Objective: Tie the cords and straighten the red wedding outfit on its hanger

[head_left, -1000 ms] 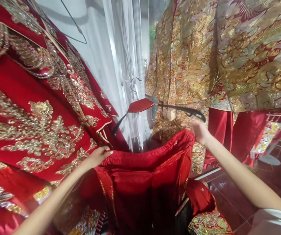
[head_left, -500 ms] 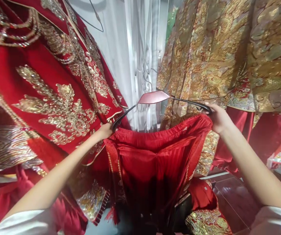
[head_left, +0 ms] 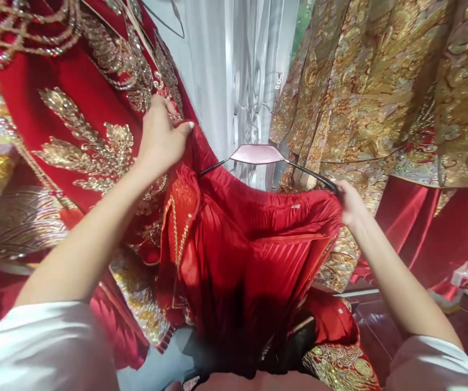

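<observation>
A red pleated skirt (head_left: 254, 250) hangs open between my hands, its waistband stretched across. My left hand (head_left: 159, 138) is raised and closed on the left end of the waistband, pulling it up beside the red jacket. My right hand (head_left: 348, 203) is closed on the right end of the waistband together with the right tip of a black hanger (head_left: 258, 155) with a pink centre and a metal hook. The hanger's left arm runs behind the lifted cloth.
A red jacket with gold embroidery (head_left: 66, 141) hangs at the left. A gold brocade robe (head_left: 380, 87) hangs at the right. White sheer curtains (head_left: 234, 70) fill the middle back. Dark red floor (head_left: 384, 326) shows at the lower right.
My left hand has lifted the left end of the waistband up past the hanger's left tip. My right hand has stayed at the hanger's right tip. The view has shifted closer.
</observation>
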A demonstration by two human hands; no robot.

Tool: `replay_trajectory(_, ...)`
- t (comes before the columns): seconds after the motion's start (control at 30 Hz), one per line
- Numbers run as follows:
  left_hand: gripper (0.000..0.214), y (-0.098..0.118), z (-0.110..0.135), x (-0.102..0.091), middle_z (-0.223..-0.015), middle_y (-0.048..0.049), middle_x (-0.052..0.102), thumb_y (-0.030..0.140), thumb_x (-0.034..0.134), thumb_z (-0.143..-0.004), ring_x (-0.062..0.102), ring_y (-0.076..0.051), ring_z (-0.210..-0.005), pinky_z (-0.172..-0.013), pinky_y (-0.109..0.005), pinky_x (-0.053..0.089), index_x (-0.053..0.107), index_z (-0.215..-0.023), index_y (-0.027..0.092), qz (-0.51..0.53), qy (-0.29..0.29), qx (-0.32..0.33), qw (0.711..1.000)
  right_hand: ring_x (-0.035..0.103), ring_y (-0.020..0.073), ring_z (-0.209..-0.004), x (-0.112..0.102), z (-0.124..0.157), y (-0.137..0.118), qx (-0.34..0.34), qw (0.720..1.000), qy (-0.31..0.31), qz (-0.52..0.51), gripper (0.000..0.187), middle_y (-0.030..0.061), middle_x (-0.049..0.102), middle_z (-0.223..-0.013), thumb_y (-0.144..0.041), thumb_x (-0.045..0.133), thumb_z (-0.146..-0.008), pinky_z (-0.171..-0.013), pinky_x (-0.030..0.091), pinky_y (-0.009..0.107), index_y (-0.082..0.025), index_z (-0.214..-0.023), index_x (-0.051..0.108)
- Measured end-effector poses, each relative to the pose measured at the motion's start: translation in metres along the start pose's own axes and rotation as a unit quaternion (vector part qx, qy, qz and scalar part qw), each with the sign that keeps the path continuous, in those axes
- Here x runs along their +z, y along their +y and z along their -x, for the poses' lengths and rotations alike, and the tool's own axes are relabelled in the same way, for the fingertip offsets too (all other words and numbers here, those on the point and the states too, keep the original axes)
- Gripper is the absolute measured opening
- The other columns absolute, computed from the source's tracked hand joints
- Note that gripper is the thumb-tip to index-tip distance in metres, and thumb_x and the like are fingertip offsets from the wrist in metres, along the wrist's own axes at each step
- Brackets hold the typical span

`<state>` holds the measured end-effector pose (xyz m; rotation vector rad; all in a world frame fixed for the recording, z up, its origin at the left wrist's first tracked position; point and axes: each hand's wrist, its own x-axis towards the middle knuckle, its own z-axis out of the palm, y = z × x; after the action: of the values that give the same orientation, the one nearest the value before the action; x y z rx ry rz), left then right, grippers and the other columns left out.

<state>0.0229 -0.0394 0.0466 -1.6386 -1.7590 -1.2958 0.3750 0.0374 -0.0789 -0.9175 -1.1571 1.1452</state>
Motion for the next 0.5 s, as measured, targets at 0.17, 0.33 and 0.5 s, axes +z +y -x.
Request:
replay_trajectory(0.17,0.027,0.031,0.061,0.022,-0.078,-0.0085,0.059,0.021,0.045,-0.089,0.057,-0.020,-0.069,-0.064,-0.031,0.043,0.045,-0.113,0.008,-0.056,-0.276,0.041,0.959,0.036,0.0076,-0.040,0.009,-0.007,0.013,0.069,0.991,-0.005,-0.118,0.028,-0.0090,0.040,-0.046,-0.034,0.065,-0.058,-0.042,0.035,0.021,-0.022,-0.060,0.039)
replay_trajectory(0.33,0.030,0.058,0.083,0.057,-0.083,-0.0158,0.064,0.030,0.043,-0.092,0.064,-0.030,-0.085,-0.065,-0.032,0.044,0.058,-0.106,0.008,-0.188,-0.390,0.165,0.886,0.034,0.0079,-0.039,0.008,-0.017,0.015,0.046,0.994,-0.024,-0.094,0.031,-0.0097,0.036,-0.045,-0.036,0.062,-0.063,-0.043,0.036,0.021,-0.023,-0.059,0.035)
replay_trajectory(0.5,0.034,0.104,0.039,0.092,-0.105,-0.0136,0.062,0.034,0.042,-0.093,0.058,-0.028,-0.102,-0.082,-0.035,0.042,0.059,-0.115,0.014,-0.096,-0.188,0.311,0.927,0.050,0.0123,-0.048,0.002,-0.016,0.014,-0.061,0.992,0.016,0.105,0.024,-0.0034,0.053,-0.051,-0.041,0.048,-0.077,-0.052,0.046,0.025,-0.021,-0.062,0.048)
